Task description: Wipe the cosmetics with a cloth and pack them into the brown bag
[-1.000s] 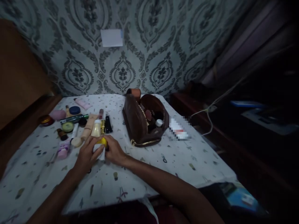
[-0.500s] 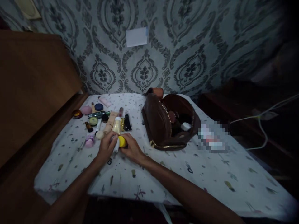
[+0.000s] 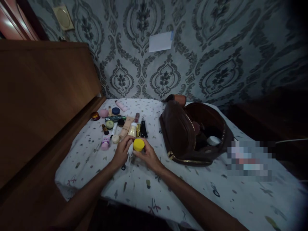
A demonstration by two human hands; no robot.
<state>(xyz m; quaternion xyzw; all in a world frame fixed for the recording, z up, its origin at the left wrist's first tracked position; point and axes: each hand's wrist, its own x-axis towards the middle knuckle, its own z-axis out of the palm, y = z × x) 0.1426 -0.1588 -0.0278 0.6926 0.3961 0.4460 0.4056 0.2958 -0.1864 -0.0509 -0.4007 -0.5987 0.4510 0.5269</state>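
Observation:
My right hand point(image 3: 150, 157) is closed around a small jar with a round yellow lid point(image 3: 139, 145), tilted so the lid faces me. Beside it, my left hand point(image 3: 122, 152) pinches a thin white wipe point(image 3: 130, 151) against the jar's left side. Just beyond my hands lie a cream tube with a white cap point(image 3: 132, 129), a gold lipstick tube point(image 3: 138, 130) and a black tube point(image 3: 143, 129). Left of my left hand are a round cream-coloured pot point(image 3: 115, 139) and a pink-and-lilac bottle point(image 3: 105, 142).
An open brown bag point(image 3: 176, 134) holding a white-lidded item point(image 3: 213, 140) stands right of my hands on the patterned white cloth point(image 3: 168, 189). More cosmetics, including a blue round tin point(image 3: 115, 111), lie at the back left. A wooden cabinet point(image 3: 48, 106) borders the left side.
The view has swung left, so everything sits further right in the picture. The yellow lid has turned more toward me; both hands keep hold of the jar and wipe.

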